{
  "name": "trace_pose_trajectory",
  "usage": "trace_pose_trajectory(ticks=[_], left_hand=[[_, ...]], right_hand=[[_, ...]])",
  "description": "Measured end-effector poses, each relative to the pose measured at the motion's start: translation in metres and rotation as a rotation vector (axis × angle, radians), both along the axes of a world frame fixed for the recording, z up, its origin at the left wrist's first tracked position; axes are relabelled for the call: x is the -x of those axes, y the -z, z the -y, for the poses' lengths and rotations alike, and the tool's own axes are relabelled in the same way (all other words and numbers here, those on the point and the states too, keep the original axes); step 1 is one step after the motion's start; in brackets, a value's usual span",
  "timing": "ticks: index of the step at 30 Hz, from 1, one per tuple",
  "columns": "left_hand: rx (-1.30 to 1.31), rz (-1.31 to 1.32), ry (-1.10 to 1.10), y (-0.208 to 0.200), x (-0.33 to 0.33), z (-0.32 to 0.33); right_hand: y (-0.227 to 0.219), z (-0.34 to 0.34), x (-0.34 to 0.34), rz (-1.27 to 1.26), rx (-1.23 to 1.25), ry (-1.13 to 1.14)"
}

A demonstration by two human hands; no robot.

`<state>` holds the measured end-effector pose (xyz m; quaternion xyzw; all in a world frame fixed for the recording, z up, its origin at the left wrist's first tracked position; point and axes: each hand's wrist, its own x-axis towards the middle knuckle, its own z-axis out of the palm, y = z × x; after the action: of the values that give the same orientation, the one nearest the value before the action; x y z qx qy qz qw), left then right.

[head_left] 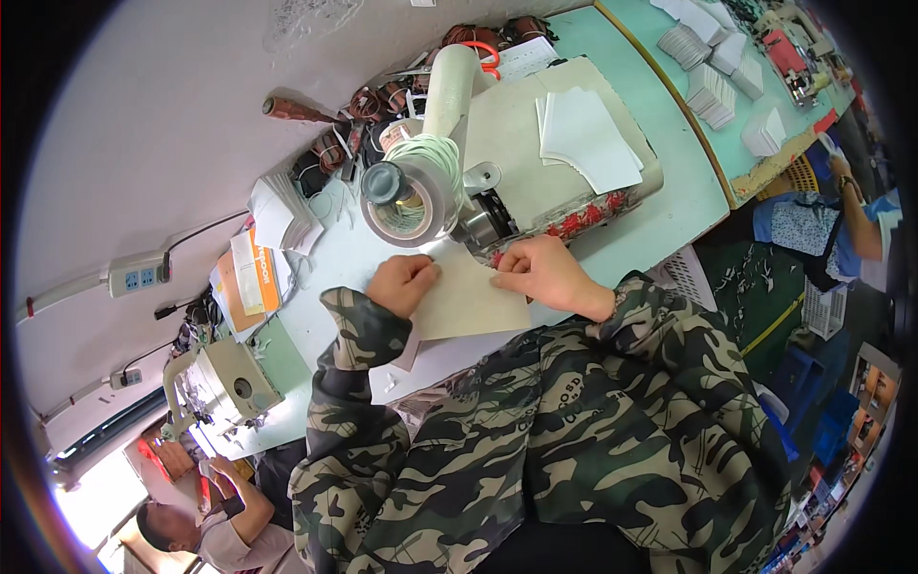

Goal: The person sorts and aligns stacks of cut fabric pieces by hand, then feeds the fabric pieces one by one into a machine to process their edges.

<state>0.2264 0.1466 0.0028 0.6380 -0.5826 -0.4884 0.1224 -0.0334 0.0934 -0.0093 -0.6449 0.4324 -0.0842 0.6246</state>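
A beige flat piece of sheet material [469,304] lies in front of me at the edge of the pale green table. My left hand [402,285] is closed at its left edge, with thumb and fingers pinched together. At the right edge, my right hand [555,275] pinches the same sheet between thumb and bent fingers. Just beyond the sheet stands a sewing machine [502,124], its metal parts close to the sheet's far edge. A roll with pale green thread or cord [426,158] sits on its near end. White cut pieces [588,143] rest on the machine's body.
Stacked white pieces [285,215] and an orange-marked packet [256,273] lie on the left. Tools, including a screwdriver [292,109], line the wall. Another sewing machine [225,383] stands left, where a person works. More white stacks [708,96] fill the right table; another person sits beyond.
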Motion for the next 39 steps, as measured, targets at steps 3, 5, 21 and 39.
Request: trace_pose_trajectory(ticks=[3,5,21,39], left_hand=[[0.083,-0.048,0.004,0.003,0.005,0.016],[0.191,-0.089,0.025,0.004,0.011,0.025],[0.499,0.786,0.233,0.035,-0.051,-0.093],[0.399,0.068,0.192,-0.001,0.012,0.042]], right_hand=[[0.002,0.000,0.012,0.058,-0.156,0.098],[-0.003,0.003,0.026,0.100,-0.211,0.144],[-0.020,0.015,0.025,0.026,0.802,-0.009],[-0.038,0.090,-0.015,-0.117,0.750,-0.407]])
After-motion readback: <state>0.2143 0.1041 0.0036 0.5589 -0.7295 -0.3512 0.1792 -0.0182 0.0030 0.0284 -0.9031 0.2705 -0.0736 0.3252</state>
